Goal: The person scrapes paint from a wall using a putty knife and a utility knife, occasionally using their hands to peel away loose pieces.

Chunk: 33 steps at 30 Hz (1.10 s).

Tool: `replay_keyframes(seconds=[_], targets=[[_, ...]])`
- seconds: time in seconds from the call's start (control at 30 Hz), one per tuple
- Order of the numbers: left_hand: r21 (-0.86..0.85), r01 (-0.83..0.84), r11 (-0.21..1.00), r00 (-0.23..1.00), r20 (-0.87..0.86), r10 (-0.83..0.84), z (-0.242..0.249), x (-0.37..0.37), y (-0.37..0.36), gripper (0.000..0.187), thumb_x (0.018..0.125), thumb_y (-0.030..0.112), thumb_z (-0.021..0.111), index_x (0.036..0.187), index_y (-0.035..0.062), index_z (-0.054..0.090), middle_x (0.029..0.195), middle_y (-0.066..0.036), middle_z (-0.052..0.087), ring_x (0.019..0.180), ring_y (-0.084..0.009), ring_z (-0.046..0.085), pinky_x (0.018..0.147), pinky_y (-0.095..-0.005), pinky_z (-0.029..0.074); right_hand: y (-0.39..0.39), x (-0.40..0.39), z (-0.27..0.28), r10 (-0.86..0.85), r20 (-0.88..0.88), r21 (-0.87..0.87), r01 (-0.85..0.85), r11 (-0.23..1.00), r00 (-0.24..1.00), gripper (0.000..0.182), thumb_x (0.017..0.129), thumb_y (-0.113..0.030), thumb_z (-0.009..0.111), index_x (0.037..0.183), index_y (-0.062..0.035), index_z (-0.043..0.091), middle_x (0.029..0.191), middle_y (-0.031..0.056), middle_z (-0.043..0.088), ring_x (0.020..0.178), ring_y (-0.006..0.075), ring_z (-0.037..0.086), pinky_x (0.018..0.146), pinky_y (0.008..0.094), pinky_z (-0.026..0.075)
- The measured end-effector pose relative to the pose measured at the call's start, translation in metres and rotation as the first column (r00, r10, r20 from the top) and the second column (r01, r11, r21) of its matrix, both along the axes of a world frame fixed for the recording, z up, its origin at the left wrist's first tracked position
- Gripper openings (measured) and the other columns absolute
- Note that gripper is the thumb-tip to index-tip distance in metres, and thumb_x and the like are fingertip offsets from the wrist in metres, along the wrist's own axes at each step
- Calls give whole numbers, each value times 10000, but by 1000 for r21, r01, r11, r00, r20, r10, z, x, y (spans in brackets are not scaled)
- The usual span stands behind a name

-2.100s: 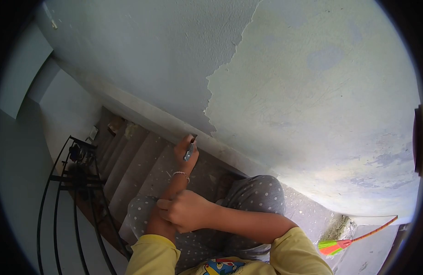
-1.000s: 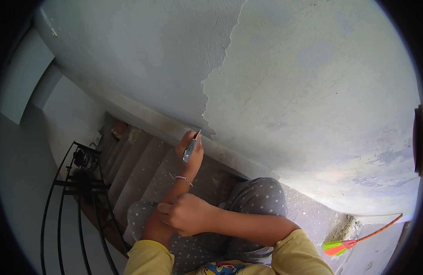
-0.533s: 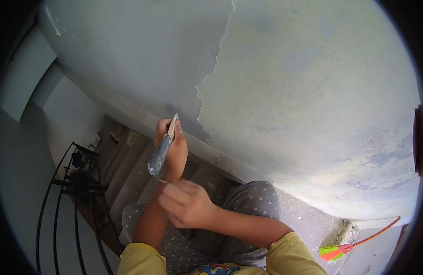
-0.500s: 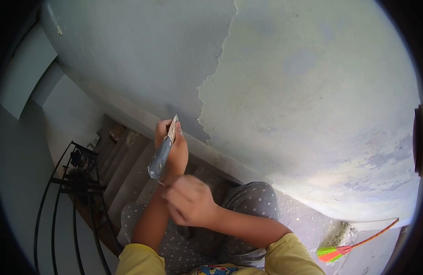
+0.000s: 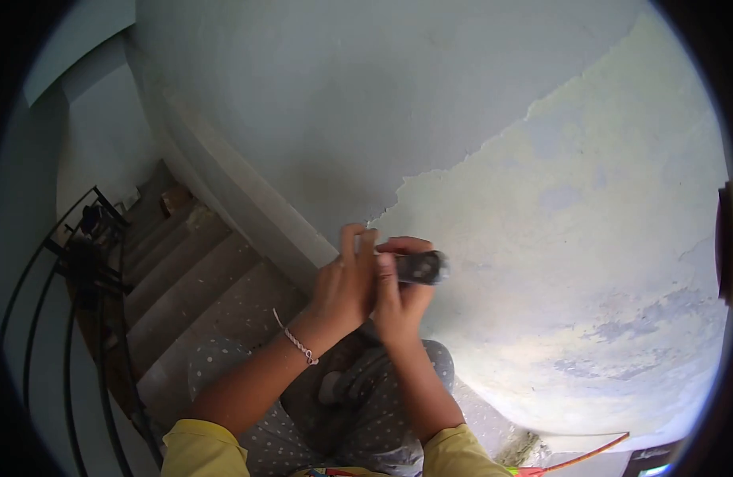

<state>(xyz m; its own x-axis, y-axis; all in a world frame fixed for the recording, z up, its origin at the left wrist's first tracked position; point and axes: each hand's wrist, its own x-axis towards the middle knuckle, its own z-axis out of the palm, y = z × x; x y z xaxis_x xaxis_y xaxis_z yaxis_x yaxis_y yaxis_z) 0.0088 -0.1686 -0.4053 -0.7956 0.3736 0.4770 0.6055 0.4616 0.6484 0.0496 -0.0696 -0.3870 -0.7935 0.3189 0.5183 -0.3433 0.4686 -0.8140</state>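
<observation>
My right hand [image 5: 406, 306] is closed round a putty knife [image 5: 423, 268], whose dark, speckled handle end sticks out to the right. Against it on the left is my left hand [image 5: 344, 282], with bent fingers over the blade end; the blade itself is hidden behind them. A braided bracelet [image 5: 299, 343] circles my left wrist. Both hands are in front of the wall [image 5: 462, 87], close to where a ragged edge divides smooth grey coating from a paler, patchy surface.
Concrete stairs [image 5: 199, 306] descend on the left beside a black metal railing [image 5: 88, 270]. A ledge [image 5: 247, 183] runs along the wall's foot. At the lower right lies a broom [image 5: 589, 455], partly out of view, near crumbled debris [image 5: 525, 449]. My knees are bent below my hands.
The putty knife has swung from upright in my left hand to sideways, its handle now in view at my right hand. Both hands have come together further right, and the view has turned.
</observation>
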Motion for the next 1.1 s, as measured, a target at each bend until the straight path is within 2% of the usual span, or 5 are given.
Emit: replay_keyframes(seconds=[0.13, 0.23, 0.33, 0.53, 1.1], targets=[[45, 190, 981, 978, 82, -193, 13, -13, -17, 870, 759, 185, 805, 1443, 22, 293, 1412, -220, 336, 1207, -446, 539, 900, -481, 521, 15, -17, 28, -80, -504, -132, 15, 991, 860, 217, 1001, -239, 600, 982, -59, 481, 805, 86, 581, 781, 212, 614, 729, 368, 516], [-79, -46, 996, 999, -26, 44, -9, -39, -23, 1025, 721, 162, 846, 1525, 42, 221, 1552, -232, 199, 1405, -428, 354, 1040, -494, 422, 27, -21, 70, 181, -570, -118, -297, 947, 802, 489, 944, -538, 566, 804, -108, 380, 567, -5, 349, 427, 121, 364, 456, 298, 340], [-148, -145, 978, 989, -14, 145, -17, -65, -28, 1085, 733, 102, 830, 1582, 146, 158, 1627, -215, 60, 1494, -385, 203, 1082, -492, 370, 28, -34, 91, 377, -545, 30, -432, 901, 749, 551, 905, -582, 603, 750, -100, 382, 544, -16, 328, 430, 102, 297, 429, 299, 265], [-251, -169, 953, 972, -200, 120, -33, -113, -34, 973, 824, -49, 669, 1574, 362, 205, 1674, -69, 56, 1469, -296, 322, 1069, -475, 368, 30, -76, 51, 291, -359, -51, -330, 943, 887, 581, 901, -576, 637, 713, -115, 336, 540, -30, 295, 443, 91, 246, 444, 298, 204], [-212, -205, 955, 956, -254, 149, -45, -125, -35, 957, 815, -54, 651, 1548, 415, 255, 1664, -8, 163, 1380, -203, 472, 1051, -463, 353, 22, -78, 53, 316, -411, 166, -271, 948, 855, 580, 893, -563, 652, 699, -100, 362, 516, -13, 310, 431, 84, 242, 434, 296, 188]])
